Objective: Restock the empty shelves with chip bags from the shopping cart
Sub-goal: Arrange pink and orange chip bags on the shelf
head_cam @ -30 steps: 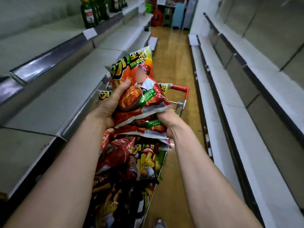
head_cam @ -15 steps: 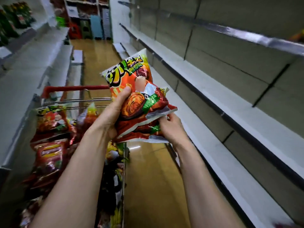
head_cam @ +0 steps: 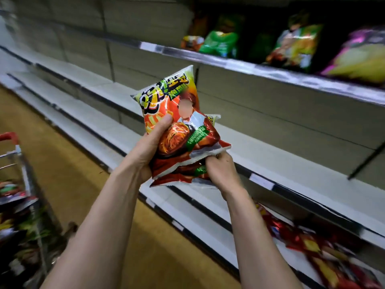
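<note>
Two stacked chip bags held before bare shelves.
Left hand (head_cam: pixel 149 147) grips the front chip bag (head_cam: pixel 177 122); right hand (head_cam: pixel 221 171) pinches the rear chip bag (head_cam: pixel 187 174).

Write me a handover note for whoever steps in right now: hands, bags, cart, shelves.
Left hand: grips the top chip bag from its left side, thumb on the front.
Right hand: pinches the bags' lower right edges, with a second bag underneath.
Cart: at the left, with bags inside.
Shelves: the middle shelf ahead is bare; the top shelf holds green and yellow bags; red bags lie on a lower shelf at the right.
Done: two bags in hand, facing the shelves.
Left: shelve both, then fetch more from the cart.
</note>
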